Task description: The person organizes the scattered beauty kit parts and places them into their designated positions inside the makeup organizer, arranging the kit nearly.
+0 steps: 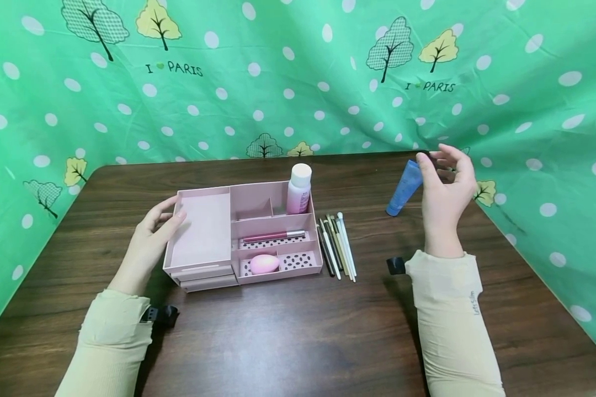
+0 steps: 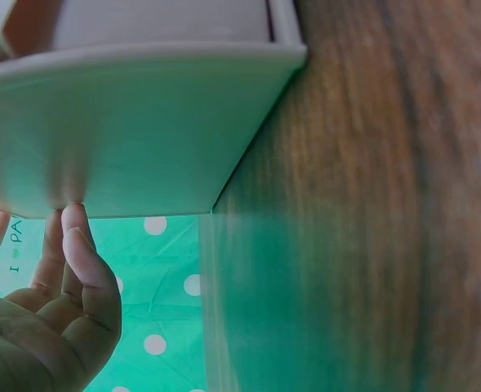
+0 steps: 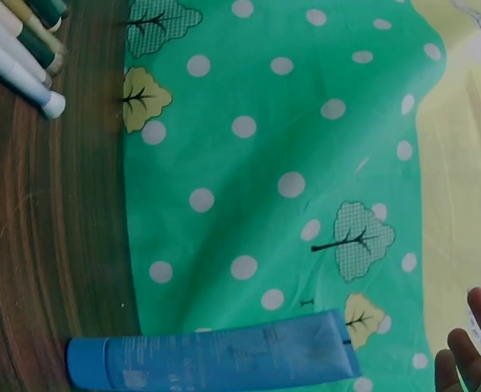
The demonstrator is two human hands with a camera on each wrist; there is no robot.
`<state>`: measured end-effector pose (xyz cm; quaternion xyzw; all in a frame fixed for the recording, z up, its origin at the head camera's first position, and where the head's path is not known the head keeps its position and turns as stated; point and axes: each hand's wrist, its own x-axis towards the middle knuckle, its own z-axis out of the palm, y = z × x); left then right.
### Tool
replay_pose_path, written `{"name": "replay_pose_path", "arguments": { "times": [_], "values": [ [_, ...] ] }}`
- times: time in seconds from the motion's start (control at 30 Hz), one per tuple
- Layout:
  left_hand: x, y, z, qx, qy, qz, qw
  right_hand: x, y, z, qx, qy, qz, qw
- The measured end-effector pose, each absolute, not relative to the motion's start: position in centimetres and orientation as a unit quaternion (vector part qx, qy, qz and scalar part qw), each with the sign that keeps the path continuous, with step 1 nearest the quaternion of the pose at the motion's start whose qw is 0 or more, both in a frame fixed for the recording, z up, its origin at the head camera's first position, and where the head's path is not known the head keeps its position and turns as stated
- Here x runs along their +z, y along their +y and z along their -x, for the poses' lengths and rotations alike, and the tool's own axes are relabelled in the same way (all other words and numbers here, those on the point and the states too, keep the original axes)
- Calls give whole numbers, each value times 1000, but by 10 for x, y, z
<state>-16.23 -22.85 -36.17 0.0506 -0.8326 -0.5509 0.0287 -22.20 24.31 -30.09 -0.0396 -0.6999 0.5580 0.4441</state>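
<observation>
- The right hand (image 1: 448, 184) is just beside the upper end of the blue tube (image 1: 404, 187), its fingers (image 3: 469, 353) loosely bent and apart; the thumb's contact with the tube is hard to judge, though the wrist view shows a gap beside the visible fingers.
- The blue tube stands cap-down on the desk (image 1: 298, 342), right of the brushes (image 1: 336, 245) and well apart from them.
- The left hand (image 1: 151, 234) rests at the left side of the pink organizer (image 1: 201, 226), its fingers relaxed and fingertips touching the wall.
- In the organizer, a white-capped bottle (image 1: 299, 190) stands in the back right compartment, a dark pink stick (image 1: 272, 237) lies in the middle row, and a pink sponge (image 1: 264, 264) sits front left of the divided section.
- The brushes lie side by side just right of the organizer.
- A green dotted cloth (image 1: 278, 66) hangs behind the desk.
</observation>
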Motion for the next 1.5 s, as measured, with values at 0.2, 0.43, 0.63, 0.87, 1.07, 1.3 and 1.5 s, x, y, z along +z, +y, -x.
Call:
{"name": "replay_pose_path", "arguments": {
  "times": [0.2, 0.43, 0.63, 0.87, 1.07, 1.3, 1.5],
  "values": [
    [-362, -228, 162, -554, -830, -52, 28, -307, 251, 226, 552, -709, 62, 434],
    [-362, -229, 162, -556, -829, -51, 28, -313, 261, 233, 561, -711, 90, 414],
    [-362, -229, 162, -552, -832, -52, 28, -316, 266, 235, 570, -719, 114, 381],
    [-362, -228, 162, -555, -830, -52, 26, -319, 270, 238, 577, -724, 125, 355],
    [-361, -229, 161, -554, -830, -51, 29, -323, 273, 241, 615, -703, 126, 333],
    [-361, -228, 162, -551, -833, -52, 31, -329, 274, 244, 631, -700, 137, 306],
    [-362, -228, 162, -553, -831, -49, 34, -333, 276, 247, 641, -699, 143, 282]
  ]
}}
